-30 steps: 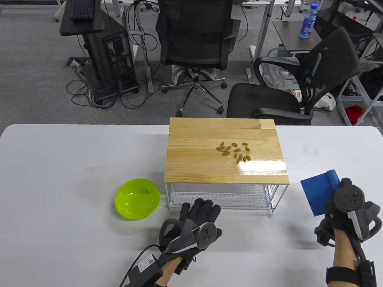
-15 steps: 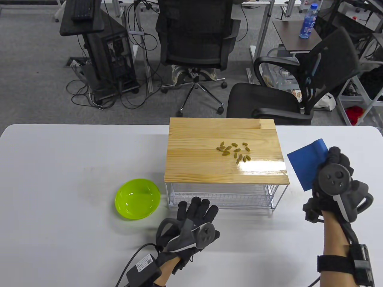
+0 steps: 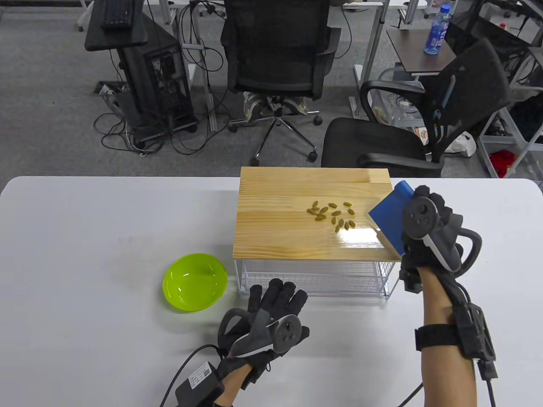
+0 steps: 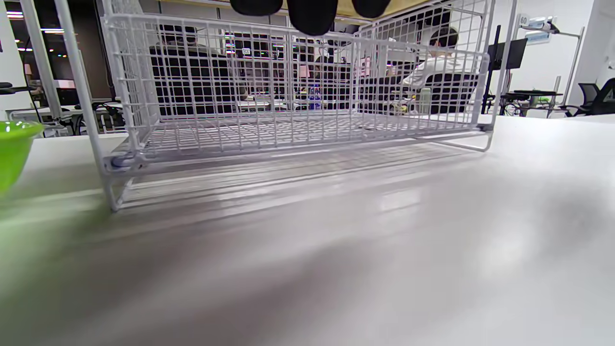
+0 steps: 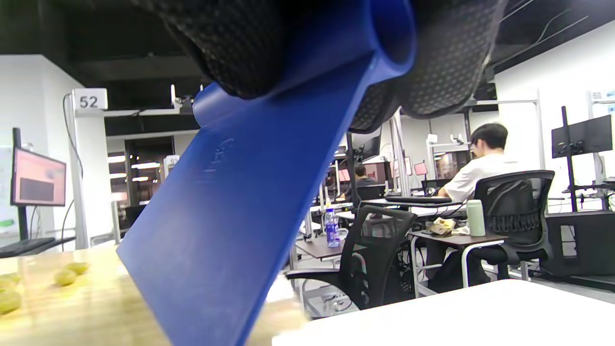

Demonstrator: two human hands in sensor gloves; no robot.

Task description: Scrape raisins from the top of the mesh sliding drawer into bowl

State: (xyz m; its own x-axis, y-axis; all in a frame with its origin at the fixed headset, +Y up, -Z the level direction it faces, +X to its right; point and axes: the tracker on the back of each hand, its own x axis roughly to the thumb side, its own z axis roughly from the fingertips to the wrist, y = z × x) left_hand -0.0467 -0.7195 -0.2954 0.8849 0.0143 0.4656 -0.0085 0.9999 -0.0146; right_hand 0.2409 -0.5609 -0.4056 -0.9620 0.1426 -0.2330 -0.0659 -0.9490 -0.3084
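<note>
Several greenish raisins (image 3: 333,214) lie in a loose cluster on the wooden top (image 3: 275,220) of the white mesh sliding drawer (image 3: 314,277). My right hand (image 3: 428,224) grips a blue scraper (image 3: 388,218) by its rolled handle, its blade over the top's right edge, just right of the raisins. In the right wrist view the scraper (image 5: 230,216) slants down toward the wood, with raisins (image 5: 65,276) at far left. The lime green bowl (image 3: 194,282) stands on the table left of the drawer. My left hand (image 3: 275,303) lies flat on the table before the drawer (image 4: 288,115), fingers straight.
The white table (image 3: 85,237) stretches wide to the left and right of the drawer. Office chairs (image 3: 275,63) and a computer stand (image 3: 144,72) are on the floor beyond the far edge. A person sits at a desk (image 5: 480,168) in the background.
My right hand has carried the scraper up and left, from the table's right side to over the drawer top's right edge. My left hand has slid slightly back and left.
</note>
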